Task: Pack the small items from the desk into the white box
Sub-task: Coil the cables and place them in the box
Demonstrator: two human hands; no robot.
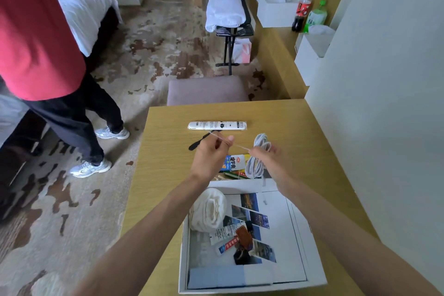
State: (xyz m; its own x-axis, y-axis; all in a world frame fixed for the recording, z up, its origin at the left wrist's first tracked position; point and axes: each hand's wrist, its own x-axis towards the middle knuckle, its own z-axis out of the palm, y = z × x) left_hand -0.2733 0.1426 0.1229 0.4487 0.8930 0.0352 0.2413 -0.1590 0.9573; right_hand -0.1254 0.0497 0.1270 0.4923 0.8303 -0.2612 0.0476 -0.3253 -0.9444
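The white box (312, 243) lies open on the desk near me, holding a rolled white cloth (209, 209), small tubes (227, 235) and a brown item. My right hand (269, 158) holds a coiled white cable (260, 156) above the desk, just beyond the box. My left hand (211, 151) pinches a thin rubber band (223, 139) stretched across to the right hand. Colourful snack packets (234, 163) lie under my hands. A white tube (217, 125) and a black flat item (198, 143) rest farther out on the desk.
The wooden desk (168, 175) meets a white wall on the right. A padded stool (206, 90) stands beyond its far edge. A person in a red top and dark trousers (48, 55) stands on the patterned carpet to the left. Bottles (305, 7) and white boxes sit on a far shelf.
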